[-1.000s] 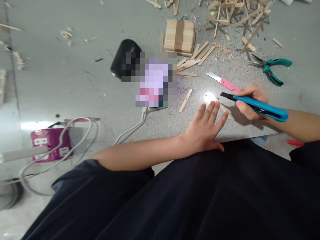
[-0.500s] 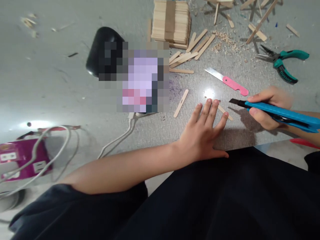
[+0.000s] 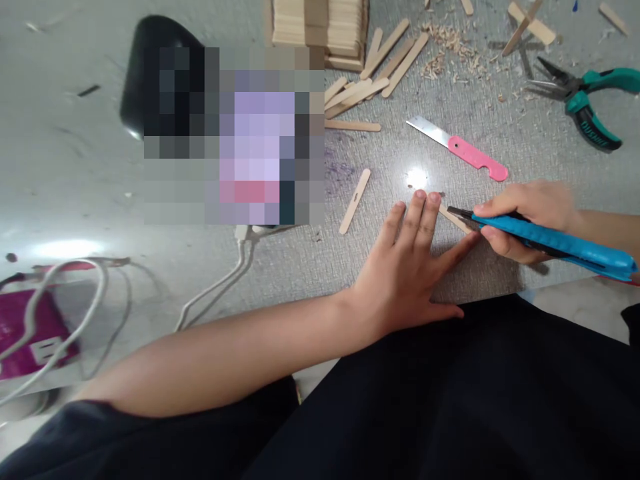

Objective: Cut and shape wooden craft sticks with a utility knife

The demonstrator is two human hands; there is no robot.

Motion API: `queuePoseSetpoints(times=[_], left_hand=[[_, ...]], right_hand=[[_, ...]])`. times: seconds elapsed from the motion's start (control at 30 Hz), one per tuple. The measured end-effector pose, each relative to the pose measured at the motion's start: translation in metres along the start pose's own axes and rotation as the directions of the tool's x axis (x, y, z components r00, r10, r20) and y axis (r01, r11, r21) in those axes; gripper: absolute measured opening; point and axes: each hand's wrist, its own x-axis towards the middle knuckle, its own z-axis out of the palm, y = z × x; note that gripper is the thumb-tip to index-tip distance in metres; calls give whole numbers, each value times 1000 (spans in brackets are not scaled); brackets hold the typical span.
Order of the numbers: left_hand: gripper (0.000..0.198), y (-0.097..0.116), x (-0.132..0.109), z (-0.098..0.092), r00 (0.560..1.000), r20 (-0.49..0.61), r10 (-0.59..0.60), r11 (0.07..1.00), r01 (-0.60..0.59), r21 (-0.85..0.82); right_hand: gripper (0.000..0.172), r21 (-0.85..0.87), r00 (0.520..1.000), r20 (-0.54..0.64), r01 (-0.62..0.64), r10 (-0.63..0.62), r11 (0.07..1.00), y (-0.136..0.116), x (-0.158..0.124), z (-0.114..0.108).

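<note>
My left hand point(image 3: 413, 263) lies flat on the grey table point(image 3: 100, 180), fingers stretched out, pressing down a short wooden craft stick point(image 3: 456, 220) that shows between its fingers. My right hand point(image 3: 527, 217) is wrapped round a blue utility knife point(image 3: 560, 245). The knife's black blade tip touches the stick just right of my left fingertips. A loose slotted craft stick point(image 3: 355, 201) lies to the left of my left hand.
A pink-handled blade point(image 3: 463, 149) lies beyond my hands, green pliers point(image 3: 583, 100) at the far right. A bundle of craft sticks point(image 3: 320, 27), loose sticks and shavings lie at the back. A black object point(image 3: 150, 73), white cables point(image 3: 220, 280) and a magenta power strip point(image 3: 30, 330) are left.
My right hand has brought the blue knife leftwards and down until its blade tip meets the stick under my left fingers. The left hand has stayed flat. The view has shifted nearer.
</note>
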Motion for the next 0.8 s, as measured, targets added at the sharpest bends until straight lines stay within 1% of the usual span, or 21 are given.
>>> queuePoseSetpoints(times=[0.13,0.23,0.37,0.47,0.57,0.63,0.67,0.7,0.8], left_hand=[[166,0,-1,0,999,-34,8,1000,-8,8],[166,0,-1,0,999,-52,15,1000,-14,22],[165,-1,-1,1,997,-70,20,999,-17,47],[165,-2,-2,3,995,-98,30,998,-25,54],[167,-3,-3,4,991,-129,41,998,-35,51],[167,-2,-3,2,991,-130,35,999,-31,36],[165,-1,-3,1,992,-120,25,999,-22,23],[160,0,-3,-1,995,-103,11,1000,-10,9],[148,3,-3,-6,999,-40,-23,999,22,-29]], right_hand=[[23,35,994,86,-72,69,997,-2,-1,-2],[24,29,992,97,-80,77,996,-2,-3,-3],[23,26,994,96,-57,54,998,-2,-3,-4],[23,14,999,45,17,-18,1000,-2,0,-2],[27,-14,989,-19,149,-149,989,-2,3,2],[29,2,981,-7,195,-195,981,-1,4,3],[28,25,982,21,188,-188,982,0,3,3],[25,52,986,58,154,-157,987,1,3,3],[11,125,983,185,-35,11,992,4,0,0]])
